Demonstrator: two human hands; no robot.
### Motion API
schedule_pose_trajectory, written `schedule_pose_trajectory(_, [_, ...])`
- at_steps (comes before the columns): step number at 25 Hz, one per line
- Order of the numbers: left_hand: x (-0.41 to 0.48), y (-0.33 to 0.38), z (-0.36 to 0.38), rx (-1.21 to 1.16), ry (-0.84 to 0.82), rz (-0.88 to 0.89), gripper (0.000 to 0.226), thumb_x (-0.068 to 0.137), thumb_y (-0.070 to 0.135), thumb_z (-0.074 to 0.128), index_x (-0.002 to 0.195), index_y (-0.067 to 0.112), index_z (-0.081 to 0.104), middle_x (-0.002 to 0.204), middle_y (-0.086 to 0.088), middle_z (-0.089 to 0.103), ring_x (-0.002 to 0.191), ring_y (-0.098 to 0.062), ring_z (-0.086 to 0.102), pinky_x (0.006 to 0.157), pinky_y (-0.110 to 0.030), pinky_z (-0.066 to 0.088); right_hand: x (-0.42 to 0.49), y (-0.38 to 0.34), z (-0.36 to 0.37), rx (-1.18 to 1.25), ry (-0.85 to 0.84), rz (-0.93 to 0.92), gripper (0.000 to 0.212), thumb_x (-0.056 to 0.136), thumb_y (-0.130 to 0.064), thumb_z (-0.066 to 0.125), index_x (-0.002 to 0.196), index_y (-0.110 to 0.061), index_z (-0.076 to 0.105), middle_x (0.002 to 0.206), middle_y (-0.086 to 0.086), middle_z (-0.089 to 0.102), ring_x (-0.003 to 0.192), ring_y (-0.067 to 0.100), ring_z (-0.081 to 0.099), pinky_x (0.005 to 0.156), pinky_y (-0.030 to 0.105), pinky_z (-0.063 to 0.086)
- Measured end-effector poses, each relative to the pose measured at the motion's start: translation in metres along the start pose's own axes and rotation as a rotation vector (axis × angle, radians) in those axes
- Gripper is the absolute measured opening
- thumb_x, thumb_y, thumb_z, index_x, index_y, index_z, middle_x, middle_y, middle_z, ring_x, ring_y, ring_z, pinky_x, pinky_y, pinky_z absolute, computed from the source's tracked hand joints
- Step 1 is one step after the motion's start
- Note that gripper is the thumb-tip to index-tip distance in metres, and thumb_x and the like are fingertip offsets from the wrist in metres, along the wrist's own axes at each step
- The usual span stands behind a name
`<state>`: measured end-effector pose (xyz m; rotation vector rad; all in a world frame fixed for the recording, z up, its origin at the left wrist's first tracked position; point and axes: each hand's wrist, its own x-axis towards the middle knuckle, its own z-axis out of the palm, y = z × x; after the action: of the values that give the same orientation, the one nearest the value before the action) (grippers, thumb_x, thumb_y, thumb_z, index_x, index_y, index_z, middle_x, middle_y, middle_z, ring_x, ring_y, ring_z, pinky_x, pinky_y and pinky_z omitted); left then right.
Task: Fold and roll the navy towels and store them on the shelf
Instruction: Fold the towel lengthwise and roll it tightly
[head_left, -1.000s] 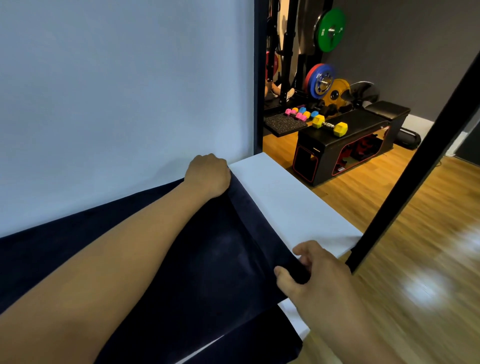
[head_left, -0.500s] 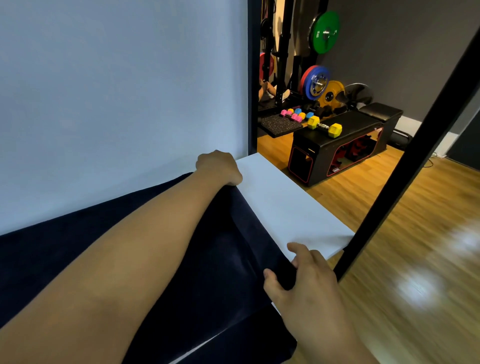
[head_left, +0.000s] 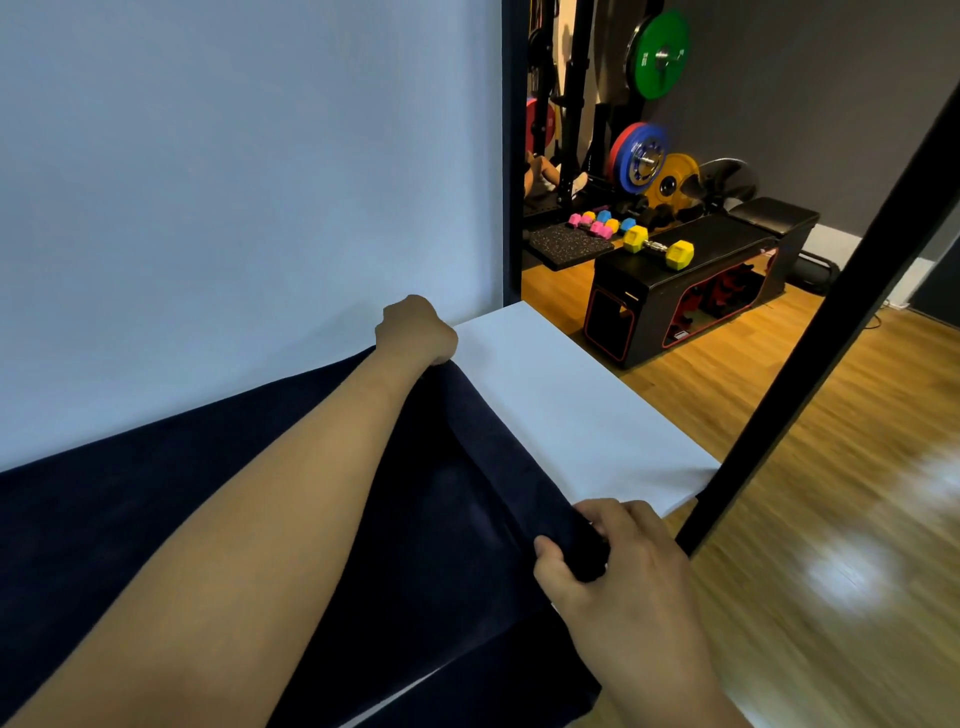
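A navy towel (head_left: 457, 499) is lying spread over the white counter (head_left: 571, 410), covering it from the middle of the scene out toward 8 o'clock and draping over the near edge at 6 o'clock, while a bare strip of counter is showing toward 2 o'clock. The person's left hand (head_left: 415, 332) is reaching across the cloth to the towel's far corner at about 12 o'clock, against the pale wall (head_left: 234, 182), its fingers curling tightly closed on the fabric there. The right hand (head_left: 623, 577) is working at 5 o'clock, thumb and fingers (head_left: 613, 514) pinching the near end of the same towel edge, which is bunching into a dark ridge running between the two hands. A black post (head_left: 831, 322) is slanting up from just beside the right hand toward 1 o'clock. Beyond the counter, at 1 o'clock, a yellow dumbbell (head_left: 658, 247) is resting on a black storage box (head_left: 675, 296) on the wooden floor (head_left: 831, 493), with small coloured dumbbells (head_left: 597, 224) and a green weight plate (head_left: 658, 54) sitting farther back.
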<state>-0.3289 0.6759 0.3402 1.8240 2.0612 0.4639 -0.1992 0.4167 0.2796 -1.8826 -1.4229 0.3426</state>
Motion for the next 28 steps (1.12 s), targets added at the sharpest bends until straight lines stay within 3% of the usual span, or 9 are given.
schedule_pose_trajectory(5, [0.008, -0.008, 0.002, -0.511, -0.051, -0.202, 0.019, 0.085, 0.004, 0.064, 0.085, 0.010, 0.046, 0.104, -0.009, 0.053, 0.086, -0.028, 0.057, 0.079, -0.038, 0.057, 0.008, 0.003, 0.003, -0.065, 0.045, -0.049, 0.036, 0.080, -0.042, 0.066, 0.109, -0.022, 0.062, 0.101, -0.011, 0.050, 0.086, 0.010, 0.052, 0.070, 0.018, 0.038])
schedule_pose_trajectory(7, [0.005, -0.011, 0.007, -0.566, -0.037, -0.179, 0.027, 0.088, 0.009, 0.063, 0.110, 0.006, 0.048, 0.113, -0.009, 0.053, 0.089, -0.025, 0.058, 0.066, -0.034, 0.055, 0.009, 0.007, 0.005, -0.057, 0.091, -0.071, 0.034, 0.076, -0.034, 0.073, 0.105, -0.018, 0.063, 0.098, -0.009, 0.051, 0.081, 0.011, 0.053, 0.064, 0.011, 0.034])
schedule_pose_trajectory(10, [-0.012, -0.014, 0.020, -0.190, 0.114, 0.087, 0.036, 0.098, 0.014, 0.051, 0.129, 0.006, 0.035, 0.105, -0.010, 0.047, 0.085, -0.026, 0.051, 0.068, -0.034, 0.042, 0.010, 0.013, 0.010, -0.038, 0.125, -0.100, 0.034, 0.071, -0.027, 0.080, 0.099, -0.017, 0.064, 0.095, -0.006, 0.053, 0.076, 0.012, 0.055, 0.066, 0.004, 0.028])
schedule_pose_trajectory(12, [-0.019, -0.017, 0.032, 0.311, 0.324, 0.387, 0.031, 0.099, 0.012, 0.048, 0.129, 0.006, 0.041, 0.118, -0.015, 0.050, 0.102, -0.033, 0.049, 0.080, -0.037, 0.039, 0.009, 0.014, 0.011, -0.017, 0.141, -0.124, 0.034, 0.070, -0.026, 0.080, 0.099, -0.017, 0.064, 0.095, -0.005, 0.054, 0.075, 0.013, 0.055, 0.066, 0.004, 0.029])
schedule_pose_trajectory(14, [-0.007, -0.022, 0.033, 0.566, 0.394, 0.579, 0.025, 0.099, 0.013, 0.047, 0.122, 0.004, 0.053, 0.132, -0.016, 0.046, 0.118, -0.035, 0.043, 0.092, -0.039, 0.036, 0.009, 0.016, 0.012, 0.004, 0.158, -0.137, 0.034, 0.071, -0.027, 0.079, 0.098, -0.017, 0.063, 0.094, -0.006, 0.052, 0.074, 0.013, 0.054, 0.065, 0.003, 0.029])
schedule_pose_trajectory(17, [0.001, -0.033, 0.025, 0.494, 0.186, 0.559, 0.032, 0.103, 0.017, 0.034, 0.118, 0.006, 0.060, 0.117, -0.011, 0.057, 0.109, -0.031, 0.048, 0.089, -0.036, 0.040, 0.010, 0.018, 0.012, 0.018, 0.160, -0.176, 0.033, 0.071, -0.026, 0.080, 0.098, -0.018, 0.062, 0.094, -0.007, 0.050, 0.074, 0.013, 0.054, 0.058, 0.006, 0.034])
schedule_pose_trajectory(20, [-0.012, -0.046, 0.025, 0.417, 0.246, 0.516, 0.030, 0.104, 0.015, 0.034, 0.099, 0.007, 0.063, 0.099, -0.010, 0.063, 0.094, -0.030, 0.053, 0.074, -0.033, 0.039, 0.008, 0.022, 0.011, 0.078, 0.180, -0.231, 0.037, 0.073, -0.026, 0.079, 0.105, -0.026, 0.059, 0.096, -0.009, 0.050, 0.077, 0.010, 0.056, 0.069, 0.007, 0.040])
schedule_pose_trajectory(24, [-0.022, -0.062, 0.025, 0.253, 0.230, 0.448, 0.040, 0.106, 0.029, 0.026, 0.075, 0.011, 0.045, 0.076, -0.004, 0.051, 0.088, -0.031, 0.052, 0.069, -0.035, 0.034, 0.005, 0.027, 0.015, 0.102, 0.222, -0.337, 0.030, 0.082, -0.033, 0.071, 0.110, -0.031, 0.060, 0.099, -0.008, 0.046, 0.078, 0.011, 0.053, 0.066, 0.010, 0.042])
schedule_pose_trajectory(28, [-0.028, -0.065, 0.031, 0.231, 0.163, 0.476, 0.040, 0.104, 0.037, 0.024, 0.096, 0.009, 0.051, 0.099, -0.008, 0.058, 0.100, -0.031, 0.050, 0.081, -0.037, 0.040, 0.004, 0.031, 0.009, 0.143, 0.179, -0.276, 0.038, 0.086, -0.053, 0.058, 0.107, -0.024, 0.072, 0.099, -0.010, 0.048, 0.084, 0.006, 0.052, 0.068, 0.008, 0.040])
